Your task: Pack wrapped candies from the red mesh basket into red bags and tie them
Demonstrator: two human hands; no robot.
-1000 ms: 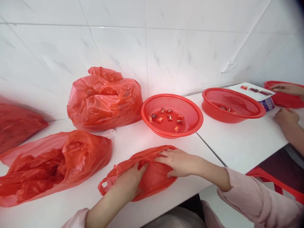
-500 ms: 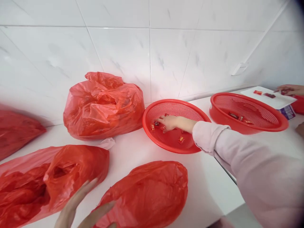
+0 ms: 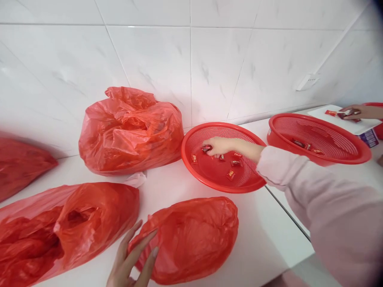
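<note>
My right hand (image 3: 216, 146), in a pale pink sleeve, is inside a red mesh basket (image 3: 191, 175). Its fingers are closed on a small dark red wrapped candy (image 3: 206, 148). Several more wrapped candies (image 3: 230, 174) in red and dark wrappers lie scattered on the basket floor. At the bottom, my left hand (image 3: 134, 257) has its fingers apart and rests against the left edge of an open red plastic bag (image 3: 191, 243). Whether those fingers press on the bag's film I cannot tell.
A full red bag (image 3: 131, 135) stands by the tiled wall, another red bag (image 3: 98, 223) lies at left, and part of a third (image 3: 24, 167) shows beyond. Rightward are a second red basket (image 3: 317, 155) with candies, a white board (image 3: 356, 126) and another person's hand (image 3: 356, 112).
My right hand has closed on a candy and lifted slightly. My left hand has moved right and up to the open bag's edge. The other person's hand has shifted left over the board.
</note>
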